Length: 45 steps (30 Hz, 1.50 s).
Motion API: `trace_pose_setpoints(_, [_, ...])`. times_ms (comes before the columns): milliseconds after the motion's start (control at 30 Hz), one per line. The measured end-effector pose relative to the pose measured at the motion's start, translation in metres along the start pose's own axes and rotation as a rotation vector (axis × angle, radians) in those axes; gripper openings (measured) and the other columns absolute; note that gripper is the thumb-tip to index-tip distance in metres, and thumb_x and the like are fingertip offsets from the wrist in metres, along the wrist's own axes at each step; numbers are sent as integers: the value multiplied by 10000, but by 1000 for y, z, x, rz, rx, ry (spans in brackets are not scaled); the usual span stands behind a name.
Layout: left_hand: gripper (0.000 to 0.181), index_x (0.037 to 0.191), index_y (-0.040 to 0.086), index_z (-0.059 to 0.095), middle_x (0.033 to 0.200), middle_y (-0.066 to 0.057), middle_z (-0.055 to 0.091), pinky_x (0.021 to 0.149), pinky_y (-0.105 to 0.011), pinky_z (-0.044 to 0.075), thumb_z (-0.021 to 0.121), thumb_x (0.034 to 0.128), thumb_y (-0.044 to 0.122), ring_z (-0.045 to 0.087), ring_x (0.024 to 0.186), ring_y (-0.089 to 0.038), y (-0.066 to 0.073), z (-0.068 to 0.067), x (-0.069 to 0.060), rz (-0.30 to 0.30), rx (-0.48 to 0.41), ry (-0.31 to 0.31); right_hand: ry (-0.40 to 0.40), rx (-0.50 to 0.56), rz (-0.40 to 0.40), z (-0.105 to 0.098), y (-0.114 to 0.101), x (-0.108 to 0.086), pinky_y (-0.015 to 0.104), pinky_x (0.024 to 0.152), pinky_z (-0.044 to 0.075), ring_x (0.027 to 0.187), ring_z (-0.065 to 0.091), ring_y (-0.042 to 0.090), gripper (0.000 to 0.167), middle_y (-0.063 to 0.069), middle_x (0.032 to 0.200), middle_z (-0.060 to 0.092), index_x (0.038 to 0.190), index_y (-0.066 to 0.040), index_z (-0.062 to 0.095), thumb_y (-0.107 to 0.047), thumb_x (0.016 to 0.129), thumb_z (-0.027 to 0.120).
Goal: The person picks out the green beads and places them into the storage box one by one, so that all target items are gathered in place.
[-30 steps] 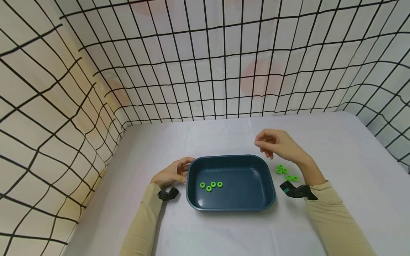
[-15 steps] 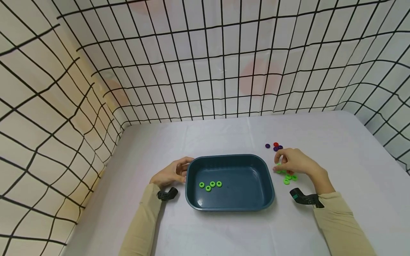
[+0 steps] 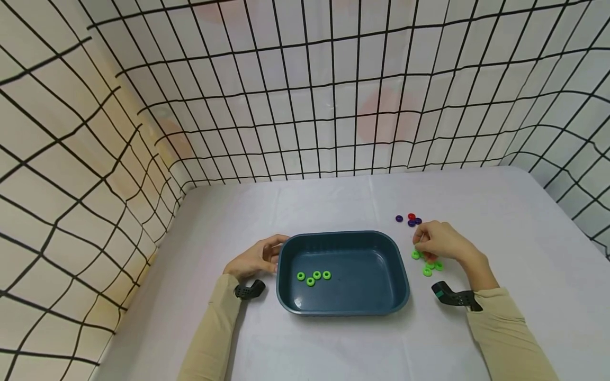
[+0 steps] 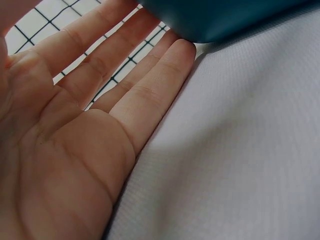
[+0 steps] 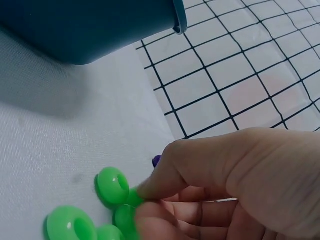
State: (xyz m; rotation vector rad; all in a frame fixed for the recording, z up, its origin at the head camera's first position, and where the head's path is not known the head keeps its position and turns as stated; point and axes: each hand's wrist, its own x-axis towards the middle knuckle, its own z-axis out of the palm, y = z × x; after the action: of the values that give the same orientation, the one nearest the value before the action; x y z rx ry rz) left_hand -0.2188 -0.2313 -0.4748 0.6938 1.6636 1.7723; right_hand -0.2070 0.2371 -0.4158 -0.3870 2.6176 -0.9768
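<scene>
A dark blue bin (image 3: pixel 343 312) holds several small green rings (image 3: pixel 311 281) in its left half. At its left wall is my left hand (image 3: pixel 254 257), fingers extended and only lightly bent; the left wrist view shows the fingertips (image 4: pixel 182 50) against the blue wall (image 4: pixel 210 20). Right of the bin, my right hand (image 3: pixel 443 242) is low over a cluster of green rings (image 3: pixel 427 272). In the right wrist view, the thumb and a finger of this hand (image 5: pixel 215 185) pinch a green ring (image 5: pixel 134 197), partly hidden by them, beside other green rings (image 5: pixel 112 185).
Just beyond the right hand lie a red piece (image 3: pixel 411 216) and several purple pieces (image 3: pixel 399 218). A white cloth (image 3: pixel 352 349) covers the table. Black netting (image 3: pixel 333 121) stands along the far side and both flanks.
My right hand has come down and toward me from beyond the bin's far right corner to the green rings, uncovering the red and purple pieces. My left hand has stayed at the bin.
</scene>
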Motion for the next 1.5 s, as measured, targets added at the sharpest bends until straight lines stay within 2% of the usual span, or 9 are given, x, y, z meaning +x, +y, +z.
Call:
trace_pose_setpoints(200, [773, 1383, 62, 486, 1361, -64, 552, 1051, -331, 473, 882, 745, 244, 551, 1227, -243, -1, -1, 1, 5, -1, 0, 26, -41, 31, 1, 4, 4, 249, 487, 400, 503, 497, 134, 60, -13, 567, 512, 842, -3, 603, -62, 841, 613])
trace_pose_setpoints(367, [765, 1385, 36, 479, 1362, -77, 550, 1056, -332, 467, 873, 760, 235, 544, 1232, -253, -2, -1, 1, 12, -5, -5, 39, -90, 9, 3, 6, 7, 244, 508, 354, 571, 465, 137, 99, -23, 625, 477, 857, -42, 591, -100, 837, 668])
trace_pose_setpoints(633, [785, 1389, 52, 480, 1372, -58, 542, 1067, -322, 457, 884, 745, 247, 532, 1252, -239, -1, -1, 0, 10, 6, -3, 42, -86, -34, 7, 5, 9, 262, 521, 349, 588, 463, 149, 107, -20, 638, 472, 850, -69, 576, -96, 853, 679])
trace_pose_setpoints(800, [793, 1392, 55, 476, 1372, -44, 543, 1064, -313, 460, 888, 739, 238, 537, 1249, -221, 0, -1, 1, 12, 1, -10, 42, -37, -20, 9, 7, 10, 259, 504, 398, 581, 483, 148, 94, 5, 676, 535, 868, -24, 606, -98, 915, 642])
trace_pose_setpoints(933, [818, 1400, 2, 447, 1368, -54, 542, 1058, -310, 465, 884, 745, 220, 540, 1244, -220, 0, -1, 1, 15, -5, -13, 28, 30, -28, 9, 9, 9, 246, 486, 409, 547, 487, 144, 116, 10, 677, 540, 909, -3, 607, -113, 942, 616])
trace_pose_setpoints(1133, [850, 1409, -34, 422, 1361, -59, 546, 1052, -307, 469, 887, 742, 214, 547, 1230, -221, 1, -1, 0, 9, 1, -2, 5, 203, -75, 7, 12, 9, 235, 445, 391, 497, 476, 120, 184, 42, 662, 537, 980, 37, 578, -147, 985, 589])
trace_pose_setpoints(1300, [821, 1401, 13, 453, 1359, -43, 550, 1050, -306, 471, 890, 737, 214, 550, 1228, -217, 1, 0, 0, 9, -2, -3, 34, 319, -120, 2, 7, 10, 247, 451, 402, 511, 469, 125, 207, 54, 671, 524, 1002, 72, 561, -133, 987, 592])
trace_pose_setpoints(1500, [781, 1383, 72, 489, 1359, -26, 552, 1051, -309, 470, 890, 736, 244, 544, 1236, -216, 1, 0, 0, 14, 13, -5, 55, 373, -161, -3, -4, 14, 255, 453, 421, 515, 466, 124, 229, 27, 661, 517, 1011, 65, 560, -163, 1003, 582])
